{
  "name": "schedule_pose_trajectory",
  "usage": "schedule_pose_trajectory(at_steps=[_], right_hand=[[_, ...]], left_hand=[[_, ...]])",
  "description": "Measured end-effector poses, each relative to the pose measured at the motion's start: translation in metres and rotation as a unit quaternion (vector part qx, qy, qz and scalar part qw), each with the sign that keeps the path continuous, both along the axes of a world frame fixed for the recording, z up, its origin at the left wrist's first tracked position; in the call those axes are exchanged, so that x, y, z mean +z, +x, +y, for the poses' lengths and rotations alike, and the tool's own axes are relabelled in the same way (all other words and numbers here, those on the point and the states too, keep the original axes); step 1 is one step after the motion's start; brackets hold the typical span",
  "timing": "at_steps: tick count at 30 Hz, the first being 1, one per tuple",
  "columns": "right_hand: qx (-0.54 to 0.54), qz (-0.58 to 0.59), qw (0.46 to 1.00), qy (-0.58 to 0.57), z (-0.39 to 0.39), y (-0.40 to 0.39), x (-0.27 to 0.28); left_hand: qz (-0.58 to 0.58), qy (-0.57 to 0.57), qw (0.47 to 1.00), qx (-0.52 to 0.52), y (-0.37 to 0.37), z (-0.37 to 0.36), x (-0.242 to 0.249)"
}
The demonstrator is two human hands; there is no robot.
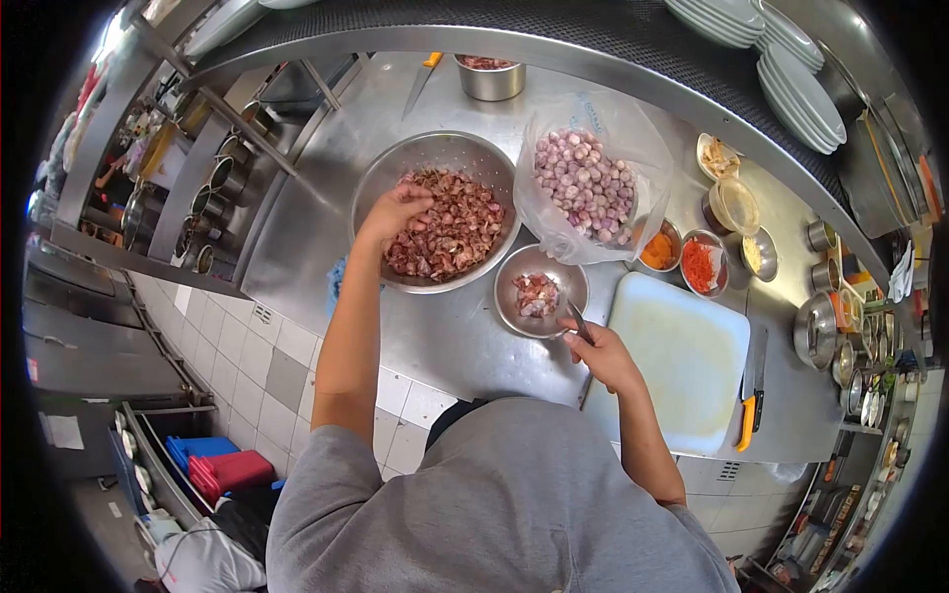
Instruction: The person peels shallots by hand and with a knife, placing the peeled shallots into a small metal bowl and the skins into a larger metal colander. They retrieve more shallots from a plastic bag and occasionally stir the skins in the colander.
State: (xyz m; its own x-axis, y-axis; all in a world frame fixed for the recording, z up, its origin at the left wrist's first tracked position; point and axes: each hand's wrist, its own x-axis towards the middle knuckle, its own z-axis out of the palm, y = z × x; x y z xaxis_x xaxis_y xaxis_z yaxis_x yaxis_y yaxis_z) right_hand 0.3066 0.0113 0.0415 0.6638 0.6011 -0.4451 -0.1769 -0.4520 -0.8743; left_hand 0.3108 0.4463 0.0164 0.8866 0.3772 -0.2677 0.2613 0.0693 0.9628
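Note:
My left hand (pixel 397 212) is over the left side of a large steel colander (pixel 368 188). Its fingers are pinched together, and anything between them is too small to make out. Reddish-brown pieces that look like shallot skins (pixel 450 232) fill much of the colander. In my right hand (pixel 605 358) is a small knife (pixel 580 324), pointing over the near right rim of a smaller steel bowl (pixel 504 296). Pinkish-white shallot pieces (pixel 537 295) lie in that bowl. Behind it, a clear plastic bag (pixel 647 128) holds many whole shallots (pixel 583 183).
A pale cutting board (pixel 682 356) lies at right, with orange-handled knives (pixel 751 405) beside it. Small bowls of orange food (pixel 657 250) and shredded red food (pixel 700 265) stand behind. At the back are a steel pot (pixel 491 82) and another knife (pixel 423 84). A shelf (pixel 554 44) overhangs.

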Motion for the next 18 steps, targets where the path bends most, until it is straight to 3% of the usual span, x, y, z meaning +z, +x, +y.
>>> schedule_pose_trajectory(at_steps=[1,3,4,6,9,10,15,17,18], right_hand=[[0.005,-0.004,1.0,0.005,0.002,-0.001,0.001],[0.01,-0.009,1.0,0.009,0.003,0.0,0.004],[0.016,-0.01,1.0,0.003,0.003,0.0,0.006],[0.024,-0.011,1.0,-0.004,0.004,-0.001,0.004],[0.02,-0.012,1.0,0.001,0.003,-0.002,0.0],[0.02,-0.007,1.0,0.006,0.003,-0.003,0.001],[-0.001,0.0,1.0,0.026,-0.003,-0.005,0.003],[0.0,0.002,1.0,0.009,-0.009,-0.003,0.0],[-0.006,0.004,1.0,0.011,-0.011,-0.003,0.001]], left_hand=[[-0.001,-0.001,1.0,0.001,-0.002,0.002,-0.002],[0.107,0.112,0.975,-0.158,-0.004,0.006,-0.006],[0.107,0.111,0.976,-0.156,0.0,0.007,-0.014],[0.107,0.434,0.879,-0.167,0.016,0.002,-0.03],[0.157,0.481,0.859,-0.076,0.031,-0.021,-0.044],[0.147,0.53,0.827,-0.12,0.038,-0.017,-0.059],[0.168,0.552,0.805,-0.141,0.047,-0.023,-0.073],[0.139,0.501,0.848,-0.101,0.043,-0.025,-0.06],[0.069,0.459,0.879,-0.107,0.043,-0.011,-0.077]])
